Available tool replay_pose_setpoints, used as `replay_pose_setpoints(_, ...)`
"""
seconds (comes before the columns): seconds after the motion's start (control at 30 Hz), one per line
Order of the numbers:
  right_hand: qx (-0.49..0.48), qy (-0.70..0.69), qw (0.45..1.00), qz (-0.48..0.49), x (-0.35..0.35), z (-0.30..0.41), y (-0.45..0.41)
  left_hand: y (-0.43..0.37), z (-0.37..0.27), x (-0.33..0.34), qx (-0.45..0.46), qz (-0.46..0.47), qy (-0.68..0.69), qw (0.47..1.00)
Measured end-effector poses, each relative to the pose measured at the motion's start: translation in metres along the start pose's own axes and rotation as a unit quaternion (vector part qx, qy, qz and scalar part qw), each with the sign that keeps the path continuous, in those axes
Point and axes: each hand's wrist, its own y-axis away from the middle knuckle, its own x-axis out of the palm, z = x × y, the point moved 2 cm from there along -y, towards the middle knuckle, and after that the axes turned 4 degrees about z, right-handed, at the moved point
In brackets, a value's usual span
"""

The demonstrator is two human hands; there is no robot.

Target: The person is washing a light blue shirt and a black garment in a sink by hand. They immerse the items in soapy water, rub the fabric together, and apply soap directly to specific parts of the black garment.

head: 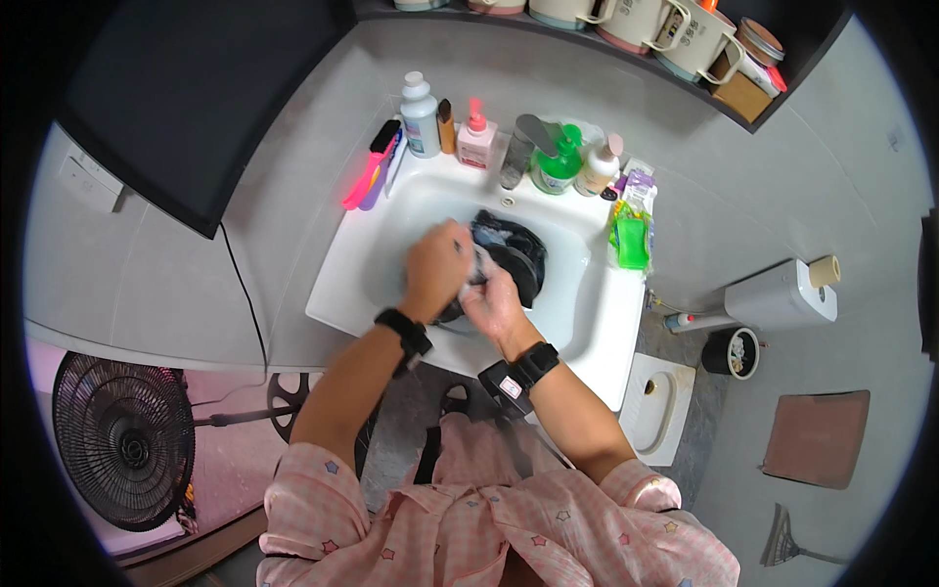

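A dark wet garment [519, 253] lies bunched in the white washbasin [587, 352], partly in water, with some suds on it. My left hand [438, 268], slightly blurred, is closed on a sudsy fold of the cloth. Close against it, my right hand [493, 304] grips the same cloth from the other side, palm turned up and foam on the fingers. The two hands hide much of the fold between them. Each wrist wears a black strap, and a small black box hangs at the right one.
Behind the bowl stand a grey faucet [517, 154], a green pump bottle [559, 165], a pink pump bottle [477, 139] and a white bottle [419, 117]. Brushes [370, 172] lie at the left rim, a green soap dish [632, 242] at the right. A shelf of mugs [631, 22] overhangs the back.
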Motion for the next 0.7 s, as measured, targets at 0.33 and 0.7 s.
replay_pose_setpoints(0.33,-0.023,0.017,1.000,0.004,0.003,0.005,-0.002,-0.005,0.045,0.009,-0.186,0.027,0.152,0.970)
replay_pose_setpoints(0.7,0.053,-0.048,0.996,-0.051,-0.012,-0.016,-0.001,0.000,0.018,-0.015,0.077,0.116,-0.039,0.989)
